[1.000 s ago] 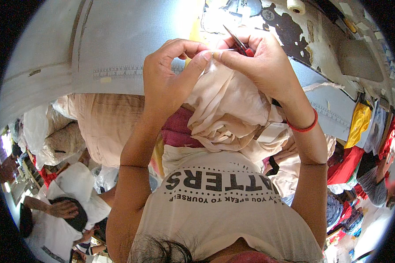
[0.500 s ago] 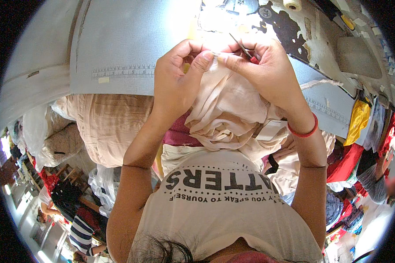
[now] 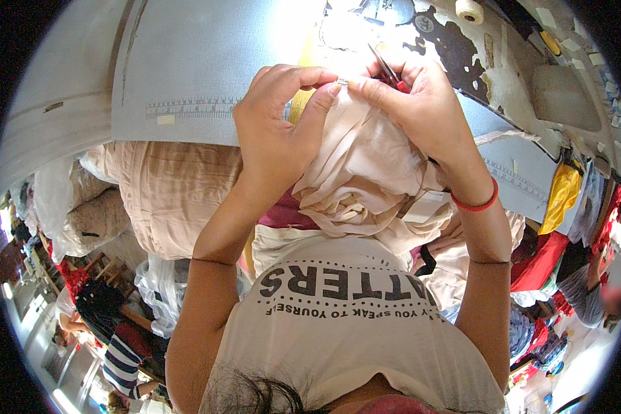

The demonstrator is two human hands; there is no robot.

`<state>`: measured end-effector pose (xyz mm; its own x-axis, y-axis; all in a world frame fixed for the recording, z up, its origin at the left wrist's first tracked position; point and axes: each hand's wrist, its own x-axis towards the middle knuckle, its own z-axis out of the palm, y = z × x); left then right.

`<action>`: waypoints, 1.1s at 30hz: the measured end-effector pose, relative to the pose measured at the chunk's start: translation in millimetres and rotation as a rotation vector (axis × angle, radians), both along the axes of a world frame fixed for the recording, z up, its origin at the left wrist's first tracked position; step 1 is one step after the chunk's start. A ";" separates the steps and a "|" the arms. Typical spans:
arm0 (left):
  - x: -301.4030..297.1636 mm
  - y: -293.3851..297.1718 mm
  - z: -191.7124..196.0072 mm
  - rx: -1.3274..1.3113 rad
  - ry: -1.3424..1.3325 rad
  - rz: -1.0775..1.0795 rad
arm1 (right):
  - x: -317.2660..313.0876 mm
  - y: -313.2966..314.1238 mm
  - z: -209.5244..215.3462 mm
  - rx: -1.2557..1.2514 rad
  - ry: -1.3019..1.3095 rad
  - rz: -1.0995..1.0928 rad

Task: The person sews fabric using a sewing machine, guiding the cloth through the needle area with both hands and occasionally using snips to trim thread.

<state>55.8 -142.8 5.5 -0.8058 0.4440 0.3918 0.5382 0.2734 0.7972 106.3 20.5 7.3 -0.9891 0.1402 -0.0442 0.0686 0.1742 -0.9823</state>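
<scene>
My left hand (image 3: 279, 114) is closed in a pinch, thumb and forefinger meeting at the top edge of a cream cloth garment (image 3: 372, 162). A short gap separates it from my right hand (image 3: 424, 103), whose thumb and fingers pinch that same edge. Tucked in the right hand is a small pair of scissors (image 3: 388, 65) with red on the handle, its dark blades pointing up and away. The cloth hangs from both hands in loose folds over the table's front edge and into my lap. Glare washes out the pinched edge's fine detail.
The pale blue table (image 3: 186, 62) carries a printed ruler strip (image 3: 193, 108). Beyond my hands is a worn machine bed (image 3: 455, 45) with a thread cone (image 3: 469, 10). A cream cloth pile (image 3: 176, 196) sits left; yellow cloth (image 3: 562, 196) hangs right. Other people are at the lower left and right.
My left hand has shifted slightly left, its fingers straighter and the gap behind its pinch wider. The scissors' blades show more clearly in my right hand, which stays at the cloth.
</scene>
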 end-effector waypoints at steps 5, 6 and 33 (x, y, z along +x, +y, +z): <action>1.4 1.2 -0.3 -0.027 0.072 0.029 | 2.0 -5.9 5.3 0.075 0.033 -0.052; 1.9 1.5 0.6 -0.029 0.042 0.030 | 2.4 -7.2 5.7 0.086 0.039 -0.064; 7.6 4.1 -6.0 0.108 -0.213 -0.082 | 4.4 -12.7 9.1 0.173 0.091 -0.118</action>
<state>63.3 -138.8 -0.5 -0.8384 0.4758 0.2657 0.3717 0.1427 0.9173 110.7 7.8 16.4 -0.9643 0.2525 0.0793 0.0107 0.3367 -0.9415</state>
